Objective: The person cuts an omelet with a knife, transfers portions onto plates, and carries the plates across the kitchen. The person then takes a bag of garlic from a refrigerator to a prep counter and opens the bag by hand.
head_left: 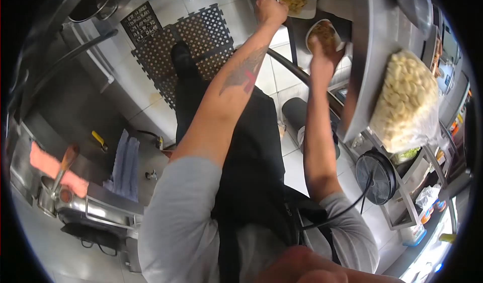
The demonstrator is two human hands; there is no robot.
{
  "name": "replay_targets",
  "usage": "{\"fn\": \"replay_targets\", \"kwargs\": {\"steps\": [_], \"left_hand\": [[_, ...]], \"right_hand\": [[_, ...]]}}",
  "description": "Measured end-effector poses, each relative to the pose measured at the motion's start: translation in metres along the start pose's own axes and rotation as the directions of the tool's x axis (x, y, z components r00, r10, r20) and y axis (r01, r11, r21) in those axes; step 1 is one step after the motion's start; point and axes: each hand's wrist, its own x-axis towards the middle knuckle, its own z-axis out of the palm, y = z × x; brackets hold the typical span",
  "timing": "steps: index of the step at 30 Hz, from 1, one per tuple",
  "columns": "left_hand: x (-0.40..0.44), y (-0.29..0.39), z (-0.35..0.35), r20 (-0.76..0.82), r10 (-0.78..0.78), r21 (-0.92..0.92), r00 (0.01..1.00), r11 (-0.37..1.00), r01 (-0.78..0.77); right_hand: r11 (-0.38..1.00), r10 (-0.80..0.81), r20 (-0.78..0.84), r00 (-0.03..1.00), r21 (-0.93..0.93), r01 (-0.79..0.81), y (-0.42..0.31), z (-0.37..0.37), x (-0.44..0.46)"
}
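My left hand (271, 8) is closed on the near left edge of a white square dish (310, 8) that holds yellow, chip-like pieces of food. Just nearer to me, my right hand (326, 57) grips a small white bowl (337, 37) of brown, crumbly food. Its thumb or a finger lies over the rim, against the food; the other fingers are partly hidden. Both vessels are at a dark counter surface (300, 31) at the top of the view.
A big clear bag of pale pieces (405, 101) lies on the metal shelf (359, 56) at right. Below it stands a black fan (376, 177). Perforated black mats (211, 36) cover part of the tiled floor. At left, a steel worktop bears a blue cloth (126, 164) and a pot (48, 195).
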Motion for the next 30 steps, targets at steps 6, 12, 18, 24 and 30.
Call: {"fn": "replay_targets", "kwargs": {"steps": [6, 12, 18, 24, 30], "left_hand": [[0.007, -0.019, 0.004, 0.134, 0.145, -0.029, 0.98, 0.989, -0.143], [-0.002, -0.016, 0.0, 0.229, 0.01, -0.193, 0.973, 0.98, 0.035], [-0.001, 0.01, -0.006, 0.305, 0.036, -0.013, 0.952, 0.999, -0.033], [0.005, 0.002, 0.01, 0.311, 0.023, -0.071, 0.95, 0.998, -0.001], [0.014, 0.011, 0.012, 0.36, 0.101, -0.035, 0.927, 0.995, -0.095]], "right_hand": [[0.978, -0.102, -0.26, 0.96, 0.153, 0.145, 0.008, 0.041, 0.145], [0.923, 0.017, -0.393, 0.919, 0.359, 0.137, 0.02, 0.059, 0.18], [0.879, 0.132, -0.269, 0.954, 0.477, 0.013, -0.014, 0.067, 0.229], [0.926, -0.252, -0.681, 0.687, 0.037, 0.375, -0.032, 0.095, 0.187], [0.933, -0.114, -0.616, 0.78, 0.202, 0.296, -0.027, 0.04, 0.192]]}}
